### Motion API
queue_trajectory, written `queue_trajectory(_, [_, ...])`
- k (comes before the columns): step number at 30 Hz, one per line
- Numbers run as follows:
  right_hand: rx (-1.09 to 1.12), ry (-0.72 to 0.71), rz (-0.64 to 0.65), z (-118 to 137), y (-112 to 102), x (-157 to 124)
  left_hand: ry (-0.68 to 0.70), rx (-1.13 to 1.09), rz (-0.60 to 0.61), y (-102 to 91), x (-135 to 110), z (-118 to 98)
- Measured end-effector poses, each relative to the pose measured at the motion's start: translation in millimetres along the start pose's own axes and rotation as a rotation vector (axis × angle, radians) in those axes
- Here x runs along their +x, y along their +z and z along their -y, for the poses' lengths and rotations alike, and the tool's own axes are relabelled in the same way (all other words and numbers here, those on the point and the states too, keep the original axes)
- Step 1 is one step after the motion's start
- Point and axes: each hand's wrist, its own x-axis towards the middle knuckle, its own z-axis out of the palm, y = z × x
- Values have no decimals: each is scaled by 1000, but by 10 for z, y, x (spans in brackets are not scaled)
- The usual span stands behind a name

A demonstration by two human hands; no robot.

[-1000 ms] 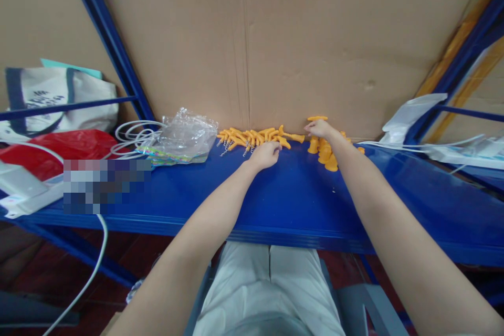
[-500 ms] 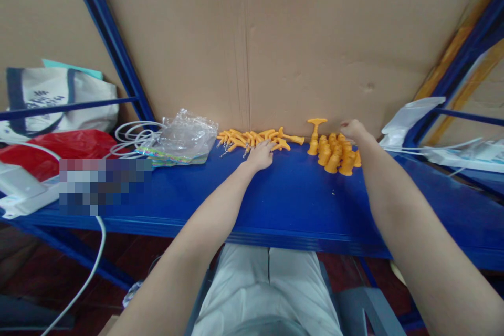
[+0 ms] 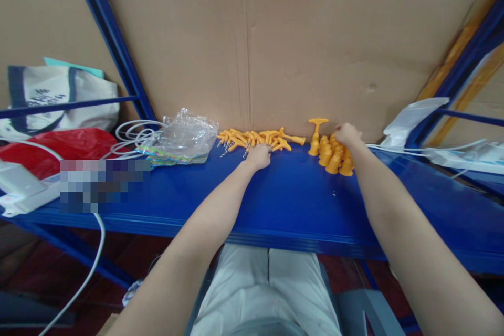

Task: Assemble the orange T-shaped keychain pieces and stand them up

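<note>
Your shelf and the cardboard behind it look the same as half a second ago, and so does the plastic bag. Your right hand has come back left from the far edge of the upright caps and now rests on their top, fingers curled over them; you can't tell if it grips one. Your left hand has barely shifted, fingertips bent onto the corkscrews, its grasp hidden beneath the knuckles.

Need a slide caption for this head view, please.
Left hand reaches the lying orange corkscrew handles; right hand touches upright orange bodies on blue shelf.
</note>
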Motion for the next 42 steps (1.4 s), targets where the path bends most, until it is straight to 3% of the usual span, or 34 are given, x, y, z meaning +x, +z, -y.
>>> queue_trajectory(2, [-69, -27, 24, 183, -81, -74, -7, -2, -19, -22, -11, -21])
queue_trajectory(5, [-180, -221, 69, 507, -161, -203, -30, 17, -47, -64, -37, -66])
queue_trajectory(10, [-302, -536, 252, 942, -31, -391, -76, 60, -65, -102, -65, -96])
queue_trajectory(16, [-419, -471, 418, 1187, 209, -557, -93, 24, -78, -116, -81, -82])
queue_trajectory(24, [-444, -551, 368, 1211, 173, -714, -172, 1, -69, -225, -139, -146])
queue_trajectory(34, [-394, -317, 361, 1004, 111, -783, -130, -5, -65, -148, -86, -98])
queue_trajectory(42, [-394, -456, 193, 890, 109, -931, -129, -60, -69, -74, -39, -71])
